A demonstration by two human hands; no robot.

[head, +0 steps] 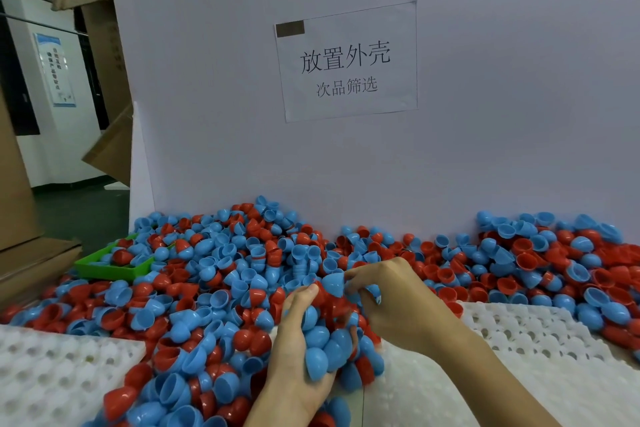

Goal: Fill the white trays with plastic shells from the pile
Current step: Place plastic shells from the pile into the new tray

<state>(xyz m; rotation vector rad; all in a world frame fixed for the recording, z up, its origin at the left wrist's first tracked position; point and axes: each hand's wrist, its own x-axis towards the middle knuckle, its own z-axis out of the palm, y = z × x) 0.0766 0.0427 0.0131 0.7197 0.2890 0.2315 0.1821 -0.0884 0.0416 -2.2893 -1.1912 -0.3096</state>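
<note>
The left hand (298,340) cradles a heap of blue and red shells (329,347), while the right hand (391,302) pinches one blue shell (334,282) just above it. Both white trays (540,336), flanking the hands, look empty; nearly all filling remains, judging by the huge pile (214,270) beyond.

Red and blue shells (214,274) heaped between two dimpled white trays (52,367) (540,340).

From my feed, the white trays (52,367) run off the frame at seven and four o'clock. Shells bury the green bin (104,269) at nine. The poster (57,69) at ten is too blurred to read.
</note>
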